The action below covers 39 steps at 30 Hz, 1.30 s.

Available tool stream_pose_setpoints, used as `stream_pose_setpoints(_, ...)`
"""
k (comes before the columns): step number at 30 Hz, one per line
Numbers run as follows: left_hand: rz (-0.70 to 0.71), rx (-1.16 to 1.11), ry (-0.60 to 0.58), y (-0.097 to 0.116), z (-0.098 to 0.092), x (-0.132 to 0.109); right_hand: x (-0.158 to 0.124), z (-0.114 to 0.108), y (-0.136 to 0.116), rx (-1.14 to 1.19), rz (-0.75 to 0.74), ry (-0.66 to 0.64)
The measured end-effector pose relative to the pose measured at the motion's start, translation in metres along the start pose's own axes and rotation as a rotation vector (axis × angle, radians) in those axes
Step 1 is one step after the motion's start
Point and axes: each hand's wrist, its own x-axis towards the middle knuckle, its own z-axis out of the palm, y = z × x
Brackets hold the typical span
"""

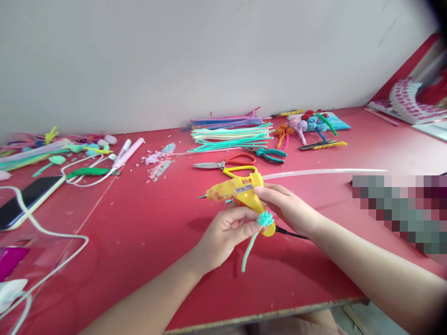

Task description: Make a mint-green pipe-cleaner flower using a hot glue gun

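Red desk [146, 223]: turquoise fuzzy flower [266, 219], left fingers [244, 230] pinching, apparently beside handle [256, 203] of left-pointing yellow plastic glue gun [226, 188], held in right fingers [275, 196].

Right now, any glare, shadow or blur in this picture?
Head view: pale glare over the red table at right; head view: a soft shadow beside the left hand; head view: the label on the yellow glue gun is too soft to read.

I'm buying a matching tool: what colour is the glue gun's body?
The glue gun is yellow, best seen in the head view.
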Motion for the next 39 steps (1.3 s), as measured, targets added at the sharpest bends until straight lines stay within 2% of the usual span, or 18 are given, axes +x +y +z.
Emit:
stream_pose_setpoints(4, -0.016, 0.001, 0.028, 0.0, -0.002, 0.001, 0.001, -0.001, 0.004, 0.087, 0.066, 0.06)
stream_pose_setpoints(7, -0.036, -0.007, 0.07, 0.0, -0.002, 0.001, 0.0, 0.001, 0.004, 0.15, 0.097, -0.007)
stream_pose_setpoints(10, -0.051, -0.017, 0.058, 0.0, -0.002, 0.0, -0.002, 0.003, 0.002, 0.164, 0.146, -0.051)
stream_pose_setpoints(14, -0.015, -0.068, 0.073, -0.002, -0.002, 0.0, -0.001, -0.001, -0.002, 0.186, 0.04, 0.08)
stream_pose_setpoints(16, 0.006, -0.122, 0.163, -0.004, -0.005, 0.002, 0.0, -0.007, -0.005, 0.199, -0.03, 0.145)
stream_pose_setpoints(19, 0.049, -0.251, 0.376, -0.006, -0.015, 0.007, 0.001, -0.015, -0.008, 0.138, -0.088, 0.211)
stream_pose_setpoints(23, 0.091, -0.313, 0.513, -0.005, -0.03, 0.013, -0.001, -0.017, -0.007, 0.078, -0.095, 0.165)
stream_pose_setpoints(28, 0.091, -0.322, 0.529, -0.004, -0.034, 0.014, -0.004, -0.011, -0.001, -0.043, -0.078, 0.115)
stream_pose_setpoints(34, 0.085, -0.366, 0.541, -0.004, -0.032, 0.014, -0.008, -0.009, -0.004, -0.277, -0.082, 0.132)
stream_pose_setpoints(39, 0.084, -0.384, 0.533, -0.004, -0.033, 0.014, -0.008, -0.005, -0.002, -0.412, -0.255, 0.134)
